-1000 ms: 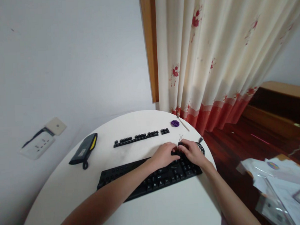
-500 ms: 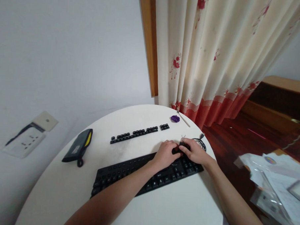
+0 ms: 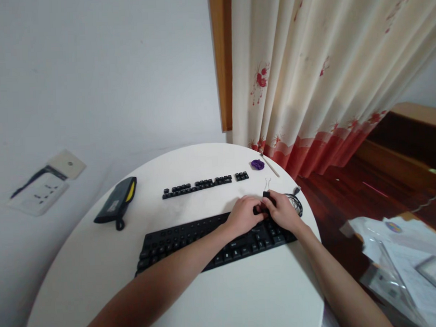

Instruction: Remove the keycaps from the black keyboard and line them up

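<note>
A black keyboard (image 3: 222, 255) lies at a slant on the round white table, with some top-row keycaps absent. Over its right end, my right hand (image 3: 284, 211) is closed around a wire keycap puller (image 3: 266, 194), whose thin wire prongs point away from me. My left hand (image 3: 243, 212) is beside it, fingers curled and pinched close to the right fingertips. Something small and dark is at the left fingertips, too hidden to name. Farther back, loose black keycaps (image 3: 197, 186) stand in rows.
A dark barcode-scanner-like device (image 3: 114, 201) with a yellow patch lies at the left. Toward the back right are a crumpled purple cloth (image 3: 257, 164) and a thin brush (image 3: 269, 166). A coiled cable (image 3: 296, 201) sits near the right edge. Papers and plastic bags (image 3: 398, 252) are beyond the table.
The puller has come up from the keyboard and its wire prongs now show more clearly, pointing away. Both hands stay close together. The whole view has shifted slightly.
</note>
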Available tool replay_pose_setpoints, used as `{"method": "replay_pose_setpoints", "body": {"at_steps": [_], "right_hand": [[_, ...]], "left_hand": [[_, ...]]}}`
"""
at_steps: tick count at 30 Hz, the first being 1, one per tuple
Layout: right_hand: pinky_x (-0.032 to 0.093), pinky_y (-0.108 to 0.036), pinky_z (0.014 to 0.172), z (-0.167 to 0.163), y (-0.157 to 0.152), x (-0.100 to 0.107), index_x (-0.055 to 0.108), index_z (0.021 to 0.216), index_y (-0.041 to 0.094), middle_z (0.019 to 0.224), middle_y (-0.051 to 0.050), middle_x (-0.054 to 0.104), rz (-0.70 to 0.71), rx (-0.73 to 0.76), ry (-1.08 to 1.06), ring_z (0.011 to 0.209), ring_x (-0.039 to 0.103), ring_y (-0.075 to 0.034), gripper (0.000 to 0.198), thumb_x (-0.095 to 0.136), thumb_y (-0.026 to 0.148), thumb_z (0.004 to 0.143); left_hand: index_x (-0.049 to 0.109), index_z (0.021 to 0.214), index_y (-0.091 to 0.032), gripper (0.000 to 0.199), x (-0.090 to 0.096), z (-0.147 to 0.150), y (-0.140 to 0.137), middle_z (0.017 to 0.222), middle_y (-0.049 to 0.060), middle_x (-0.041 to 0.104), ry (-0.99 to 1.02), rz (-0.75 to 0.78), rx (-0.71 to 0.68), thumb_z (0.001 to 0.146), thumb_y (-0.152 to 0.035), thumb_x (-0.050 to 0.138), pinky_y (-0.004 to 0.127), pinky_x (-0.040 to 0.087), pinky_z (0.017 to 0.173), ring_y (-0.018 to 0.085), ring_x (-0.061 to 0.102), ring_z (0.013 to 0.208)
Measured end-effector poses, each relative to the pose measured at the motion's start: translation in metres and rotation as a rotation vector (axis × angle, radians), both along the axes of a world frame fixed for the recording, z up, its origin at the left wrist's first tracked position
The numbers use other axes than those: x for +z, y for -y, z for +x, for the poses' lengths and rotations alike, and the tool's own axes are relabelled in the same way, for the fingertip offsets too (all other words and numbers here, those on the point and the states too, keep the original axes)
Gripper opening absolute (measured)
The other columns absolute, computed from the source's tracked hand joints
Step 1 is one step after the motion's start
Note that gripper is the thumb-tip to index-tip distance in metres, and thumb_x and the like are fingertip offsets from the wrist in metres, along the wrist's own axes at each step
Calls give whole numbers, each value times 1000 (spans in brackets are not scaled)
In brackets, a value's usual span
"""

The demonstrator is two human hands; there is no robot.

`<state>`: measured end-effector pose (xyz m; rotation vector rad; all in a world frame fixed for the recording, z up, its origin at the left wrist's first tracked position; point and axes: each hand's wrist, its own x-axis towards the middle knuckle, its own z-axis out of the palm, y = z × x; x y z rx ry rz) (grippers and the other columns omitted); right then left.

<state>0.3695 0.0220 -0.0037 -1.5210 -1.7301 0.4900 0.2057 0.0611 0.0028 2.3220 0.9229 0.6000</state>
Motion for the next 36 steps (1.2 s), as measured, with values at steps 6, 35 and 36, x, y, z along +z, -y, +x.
{"method": "replay_pose_setpoints", "body": {"at_steps": [6, 35, 36], "right_hand": [[41, -28, 61, 2, 1, 2, 53, 73, 20, 68, 0, 61, 26, 33, -149, 65, 56, -18, 26, 47, 35, 94], [36, -27, 59, -4, 3, 5, 50, 74, 21, 66, 1, 54, 177, -66, -158, 62, 49, -16, 23, 48, 29, 95], [37, -27, 60, -4, 3, 5, 51, 74, 21, 66, 1, 55, 179, -84, -176, 62, 50, -17, 23, 48, 30, 95]], "left_hand": [[64, 77, -19, 8, -3, -2, 1, 86, 2, 64, 56, 42, -2, 77, -22, 71, 32, 45, 80, 19, 58, 86], [62, 108, -25, 22, 19, -3, 20, 108, 3, 60, -84, 468, 10, 86, -18, 65, 40, 41, 87, 23, 51, 102], [63, 106, -25, 21, 18, -3, 19, 108, 3, 60, -36, 447, 22, 86, -19, 66, 39, 41, 89, 22, 51, 102]]}}
